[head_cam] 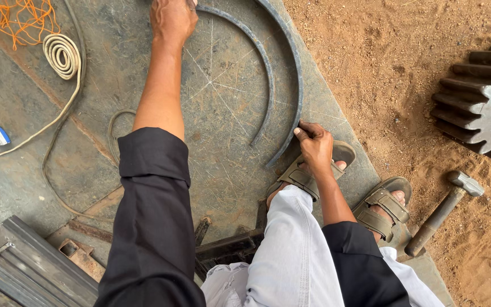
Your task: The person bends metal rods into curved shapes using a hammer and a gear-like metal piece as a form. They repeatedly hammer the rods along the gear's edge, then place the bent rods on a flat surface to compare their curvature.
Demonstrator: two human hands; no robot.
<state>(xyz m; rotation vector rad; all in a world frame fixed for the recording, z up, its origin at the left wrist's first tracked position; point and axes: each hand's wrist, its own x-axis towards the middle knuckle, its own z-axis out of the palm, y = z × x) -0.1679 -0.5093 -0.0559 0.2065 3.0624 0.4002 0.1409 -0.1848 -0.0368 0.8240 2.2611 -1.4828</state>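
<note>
Outer curved steel strip gripped at centre frame by right hand, left hand (grip unclear) pressed at upper frame near inner curved strip, hammer lain lower right.

Two curved steel strips lying flat on the scratched metal plate

The outer curved strip, dark and rusty grey, sweeps in a wide arc with its near end pinched under the right hand; the thinner inner curved strip nests just inside it, its far end beneath the left hand.
</note>
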